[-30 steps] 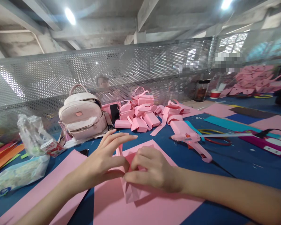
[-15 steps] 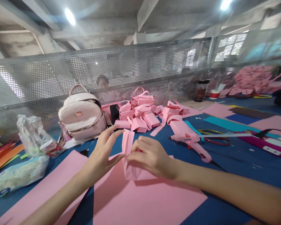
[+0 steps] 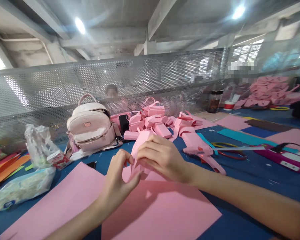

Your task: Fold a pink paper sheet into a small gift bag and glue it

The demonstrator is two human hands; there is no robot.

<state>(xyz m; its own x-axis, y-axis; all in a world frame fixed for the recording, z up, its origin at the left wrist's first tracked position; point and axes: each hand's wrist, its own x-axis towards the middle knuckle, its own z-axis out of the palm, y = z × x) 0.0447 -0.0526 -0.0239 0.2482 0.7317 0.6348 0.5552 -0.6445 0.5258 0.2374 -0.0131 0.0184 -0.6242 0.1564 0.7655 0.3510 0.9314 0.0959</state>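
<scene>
A small folded pink paper bag [image 3: 140, 139] is held up and tilted between my two hands. My right hand [image 3: 165, 159] is closed round its right side, fingers curled over the paper and hiding much of it. On the left, my left hand [image 3: 120, 176] has bent fingers and a thumb at the bag's lower edge; the exact contact is partly hidden. Beneath them lies a large pink paper sheet [image 3: 160, 213]. A pink hot glue gun [image 3: 202, 151] with a long glue stick rests right of my right hand.
Behind my hands is a pile of small pink paper bags [image 3: 152, 116]. To its left stands a pale backpack [image 3: 91, 125]. Plastic bags [image 3: 25, 186] and another pink sheet [image 3: 57, 203] lie left. A purple power strip [image 3: 282, 158] sits right. A perforated metal partition [image 3: 52, 86] runs behind.
The paper bag has tilted and turned in my hands. My left hand has moved right and down, its raised fingers now curled at the bag. My right hand has shifted up over its side.
</scene>
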